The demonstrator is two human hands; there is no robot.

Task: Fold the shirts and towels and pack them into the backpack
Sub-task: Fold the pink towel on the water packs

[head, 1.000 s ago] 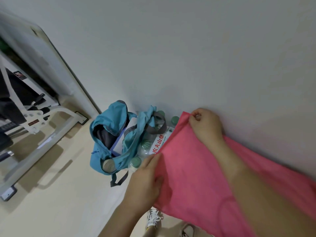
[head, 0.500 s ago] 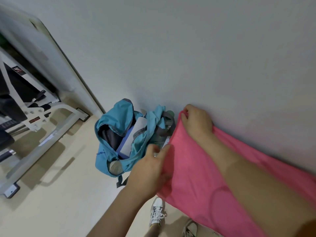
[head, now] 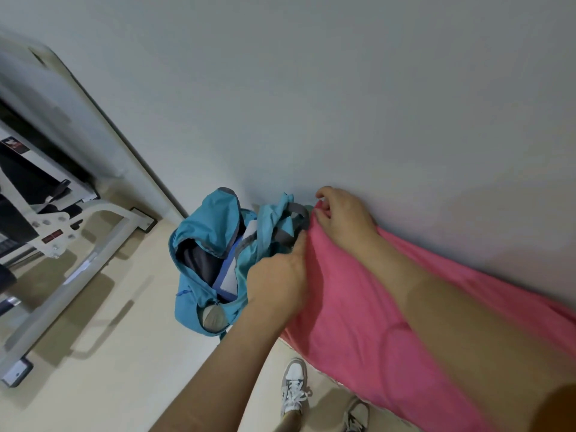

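Note:
A pink cloth hangs stretched between my two hands and trails off to the right edge. My right hand pinches its upper corner close to the wall. My left hand grips the lower corner, right beside the backpack's mouth. The teal backpack stands open on the floor against the wall. Inside it I see a dark folded item and a white-and-blue folded piece. The cloth's leading edge touches the backpack's grey strap.
A white metal exercise machine fills the left side, its base bar running along the floor. The beige floor lies in front of the backpack. My white sneakers show at the bottom. A plain wall rises behind.
Both hands have carried the pink cloth's edge leftward to the backpack's opening. The water bottles seen beside the backpack earlier are now hidden behind the cloth.

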